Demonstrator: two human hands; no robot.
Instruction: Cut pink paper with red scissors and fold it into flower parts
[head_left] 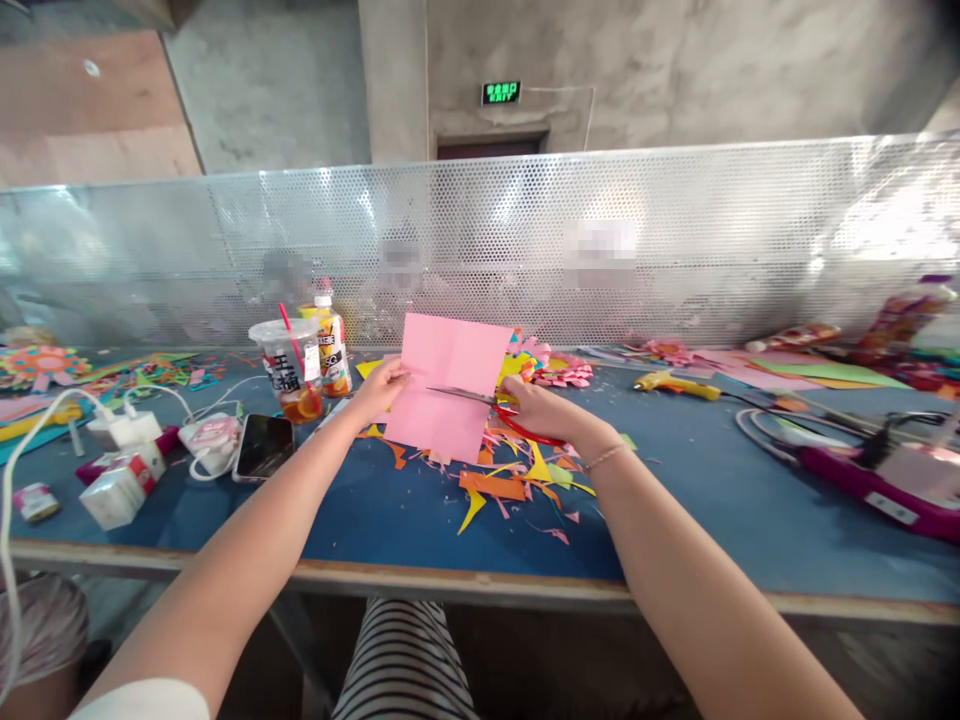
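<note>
A pink sheet of paper [457,350] is held up over the table, pinched at its left edge by my left hand [381,390]. My right hand [536,408] is closed around the red handles of a pair of scissors [461,394]. The long metal blades reach leftward across the middle of the sheet, their tips not far from my left fingers. I cannot tell how far the paper is cut. Below it lie orange, yellow and pink paper scraps [491,486].
On the blue table [390,530], a drink cup [289,365] with a red straw, a juice bottle [330,340] and a phone [264,447] stand left. A yellow glue gun [677,385] and a purple power strip [885,490] lie right. A perforated metal panel [480,230] rises behind.
</note>
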